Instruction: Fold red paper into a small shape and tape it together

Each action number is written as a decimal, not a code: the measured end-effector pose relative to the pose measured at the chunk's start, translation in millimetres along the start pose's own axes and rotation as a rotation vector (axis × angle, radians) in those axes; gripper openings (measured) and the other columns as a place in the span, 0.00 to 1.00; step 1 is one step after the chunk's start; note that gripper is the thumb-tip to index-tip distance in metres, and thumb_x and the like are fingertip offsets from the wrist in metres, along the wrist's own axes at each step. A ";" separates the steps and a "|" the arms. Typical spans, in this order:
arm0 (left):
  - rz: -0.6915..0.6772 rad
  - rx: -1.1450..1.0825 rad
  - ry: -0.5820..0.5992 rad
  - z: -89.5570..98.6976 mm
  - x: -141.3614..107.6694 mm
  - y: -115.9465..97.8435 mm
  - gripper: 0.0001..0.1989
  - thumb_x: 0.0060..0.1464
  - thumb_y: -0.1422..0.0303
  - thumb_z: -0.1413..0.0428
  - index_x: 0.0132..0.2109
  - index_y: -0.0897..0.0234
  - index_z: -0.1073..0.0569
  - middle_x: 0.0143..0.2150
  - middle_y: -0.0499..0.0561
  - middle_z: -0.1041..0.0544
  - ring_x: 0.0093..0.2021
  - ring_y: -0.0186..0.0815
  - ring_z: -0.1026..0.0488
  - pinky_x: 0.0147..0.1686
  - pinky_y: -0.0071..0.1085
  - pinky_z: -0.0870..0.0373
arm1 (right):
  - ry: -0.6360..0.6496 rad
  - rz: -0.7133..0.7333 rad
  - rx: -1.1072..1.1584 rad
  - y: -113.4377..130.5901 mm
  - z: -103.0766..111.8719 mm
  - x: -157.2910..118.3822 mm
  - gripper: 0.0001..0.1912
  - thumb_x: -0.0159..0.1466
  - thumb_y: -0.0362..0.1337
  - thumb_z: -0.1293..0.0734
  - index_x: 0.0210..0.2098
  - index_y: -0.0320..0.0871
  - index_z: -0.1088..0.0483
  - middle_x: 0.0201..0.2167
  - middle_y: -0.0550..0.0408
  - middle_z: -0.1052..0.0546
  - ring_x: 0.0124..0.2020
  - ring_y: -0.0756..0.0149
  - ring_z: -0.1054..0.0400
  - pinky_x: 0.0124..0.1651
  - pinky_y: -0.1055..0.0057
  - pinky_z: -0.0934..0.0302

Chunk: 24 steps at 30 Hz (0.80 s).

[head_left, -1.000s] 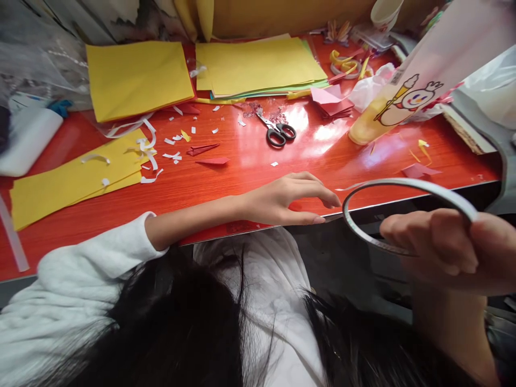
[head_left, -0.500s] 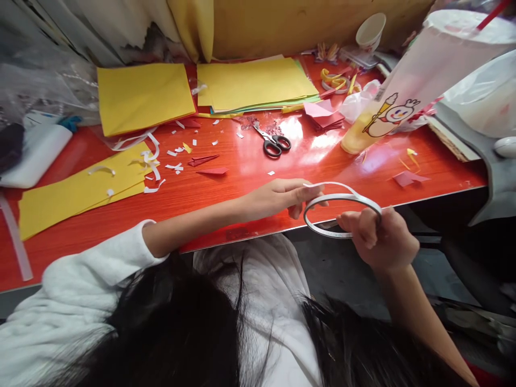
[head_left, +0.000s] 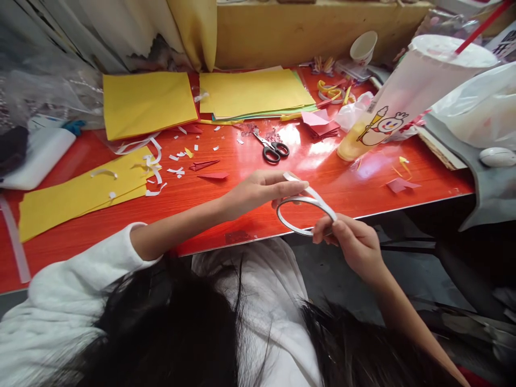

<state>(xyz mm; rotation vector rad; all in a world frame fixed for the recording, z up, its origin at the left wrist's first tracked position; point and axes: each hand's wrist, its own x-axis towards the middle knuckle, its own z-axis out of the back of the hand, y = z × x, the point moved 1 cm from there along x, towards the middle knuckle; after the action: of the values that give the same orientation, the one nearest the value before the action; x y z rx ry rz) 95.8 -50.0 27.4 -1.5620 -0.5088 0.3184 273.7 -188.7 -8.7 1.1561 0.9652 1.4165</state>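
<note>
A thin roll of white tape (head_left: pixel 282 217), likely double-sided, is held over the table's front edge. My right hand (head_left: pixel 357 242) pinches the ring on its right side between thumb and fingers. Its loose end runs up and left from the ring into my left hand (head_left: pixel 268 191), where thumb and fingers close on the strip. The tip of the strip sticks out above my left fingers. Beyond my hands, black-handled scissors (head_left: pixel 276 151) lie on the red table (head_left: pixel 242 215), with two folded red paper pieces (head_left: pixel 213 176) to their left.
Yellow paper stacks (head_left: pixel 149 105) lie at the back, and yellow strips (head_left: pixel 84 185) with white tape scraps at the left. A tall drink cup (head_left: pixel 411 91) with a red straw leans at the right, near a white mouse (head_left: pixel 500 157). Pink paper squares (head_left: pixel 318 123) sit behind the scissors.
Both hands and the roll have shifted left. The right hand has turned, its thumb now on the ring's outer edge, and the tape's free tip shows above the left fingers.
</note>
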 end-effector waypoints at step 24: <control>-0.557 1.378 -0.237 91.8 -63.6 -33.6 0.13 0.61 0.68 0.50 0.50 0.64 0.26 0.45 0.54 0.23 0.43 0.32 0.25 0.41 0.26 0.29 | -0.014 -0.034 -0.994 -21.1 -8.4 210.0 0.12 0.58 0.43 0.33 0.30 0.39 0.27 0.31 0.45 0.26 0.37 0.55 0.33 0.37 0.65 0.43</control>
<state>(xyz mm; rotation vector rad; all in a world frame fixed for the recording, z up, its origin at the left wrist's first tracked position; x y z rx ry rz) -8.7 -2.6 48.2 -0.0292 -0.6620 0.3062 267.0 22.1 1.8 0.3931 0.1702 1.5580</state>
